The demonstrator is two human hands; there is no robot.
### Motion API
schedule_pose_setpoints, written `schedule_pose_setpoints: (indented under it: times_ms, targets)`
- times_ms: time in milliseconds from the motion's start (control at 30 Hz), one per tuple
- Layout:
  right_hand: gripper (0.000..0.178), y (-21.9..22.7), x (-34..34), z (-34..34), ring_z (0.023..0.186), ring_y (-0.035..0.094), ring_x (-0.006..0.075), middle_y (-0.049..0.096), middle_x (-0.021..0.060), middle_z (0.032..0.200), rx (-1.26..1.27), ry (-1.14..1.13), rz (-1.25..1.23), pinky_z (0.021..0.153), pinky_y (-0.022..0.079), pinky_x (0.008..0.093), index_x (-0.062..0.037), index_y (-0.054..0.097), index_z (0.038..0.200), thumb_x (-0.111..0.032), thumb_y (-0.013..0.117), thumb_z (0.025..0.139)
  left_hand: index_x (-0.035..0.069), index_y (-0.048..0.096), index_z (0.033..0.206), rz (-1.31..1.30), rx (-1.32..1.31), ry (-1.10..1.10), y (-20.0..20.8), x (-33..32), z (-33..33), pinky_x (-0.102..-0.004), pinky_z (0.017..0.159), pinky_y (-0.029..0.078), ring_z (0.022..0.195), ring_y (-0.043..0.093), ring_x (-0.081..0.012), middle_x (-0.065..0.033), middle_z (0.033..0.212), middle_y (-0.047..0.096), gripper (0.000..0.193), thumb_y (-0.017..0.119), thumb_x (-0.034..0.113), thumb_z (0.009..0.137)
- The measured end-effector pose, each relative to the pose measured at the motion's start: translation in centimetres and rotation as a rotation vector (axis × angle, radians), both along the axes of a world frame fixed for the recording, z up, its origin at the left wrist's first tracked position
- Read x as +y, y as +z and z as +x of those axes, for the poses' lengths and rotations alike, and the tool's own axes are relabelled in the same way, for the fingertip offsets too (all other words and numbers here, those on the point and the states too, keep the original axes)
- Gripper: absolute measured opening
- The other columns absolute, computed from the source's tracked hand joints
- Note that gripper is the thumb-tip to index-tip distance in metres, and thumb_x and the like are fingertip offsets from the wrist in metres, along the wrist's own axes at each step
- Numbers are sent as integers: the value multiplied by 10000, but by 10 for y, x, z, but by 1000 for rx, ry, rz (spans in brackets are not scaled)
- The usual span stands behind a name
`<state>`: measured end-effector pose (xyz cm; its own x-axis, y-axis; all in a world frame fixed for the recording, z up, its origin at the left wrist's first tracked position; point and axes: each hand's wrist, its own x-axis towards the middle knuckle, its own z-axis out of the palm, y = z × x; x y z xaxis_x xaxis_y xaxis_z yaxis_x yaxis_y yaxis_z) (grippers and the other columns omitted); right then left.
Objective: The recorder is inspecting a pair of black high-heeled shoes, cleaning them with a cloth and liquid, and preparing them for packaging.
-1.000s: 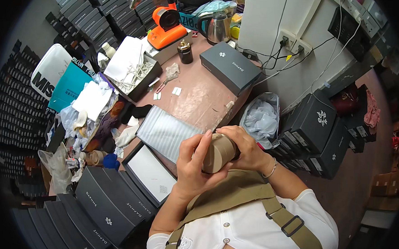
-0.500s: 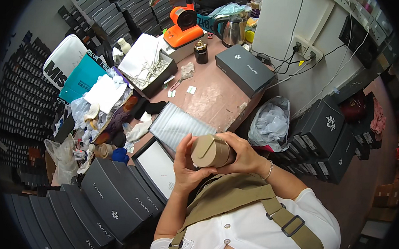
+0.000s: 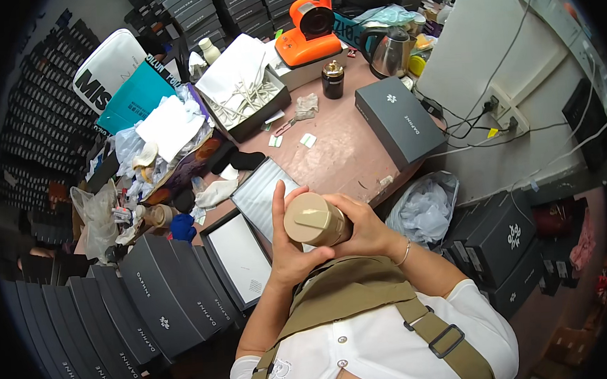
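Note:
A beige tumbler [image 3: 309,220] with a round lid is held in front of my chest, its lid tilted toward me. A raised flat bar crosses the lid. My right hand [image 3: 364,226] wraps the body from the right side, closed round it. On the left, my left hand [image 3: 287,249] cups the lid's edge, thumb along the near side and other fingers at the far side, the index finger stretched up. Beyond the hands, a sheet of white foam wrap [image 3: 266,191] lies on the table. Beside my left forearm sits an open dark shoebox [image 3: 237,258] with white paper inside.
Dark shoeboxes [image 3: 165,293] stand in a row at left. On the pink table [image 3: 328,143] are a closed grey shoebox [image 3: 399,123], a dark jar [image 3: 333,80], a box of white cords [image 3: 247,100] and an orange device [image 3: 309,41]. A lined bin [image 3: 424,207] stands right of the table.
My left index finger has straightened and lifted away from the lid, and the lid's bar is turned to a different angle. The view has shifted, so the table things appear farther right.

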<state>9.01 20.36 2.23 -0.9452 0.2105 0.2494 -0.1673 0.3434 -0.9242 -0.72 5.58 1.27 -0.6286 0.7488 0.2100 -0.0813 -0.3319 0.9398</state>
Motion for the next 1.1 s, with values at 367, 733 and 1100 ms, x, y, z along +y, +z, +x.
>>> schedule_pose_setpoints:
  times_ms: [367, 733, 1100]
  targets:
    - [818, -1, 99, -56, 1084, 576, 288, 571, 136, 1164, 71, 189, -13, 912, 458, 369, -45, 486, 1261, -223, 889, 572, 73, -19, 1505, -32, 315, 206, 3, 73, -43, -441, 1127, 197, 1366, 296, -327, -206, 1463, 289, 1451, 935, 409, 465]
    - [1001, -19, 152, -92, 1099, 560, 305, 561, 156, 1185, 104, 190, 31, 940, 445, 372, -53, 343, 1408, -227, 875, 578, 17, 10, 1490, -324, 638, 530, 3, 137, -53, -453, 1111, 233, 1321, 335, -362, -246, 1408, 320, 1411, 910, 473, 503]
    - [1169, -28, 156, -107, 1053, 537, 322, 563, 161, 1136, 102, 72, 100, 951, 411, 407, -13, 148, 1483, -292, 867, 604, 26, 164, 1482, -170, 80, 501, 3, 154, -52, -339, 1008, 397, 1145, 545, -208, -102, 1198, 586, 1104, 863, 128, 634]
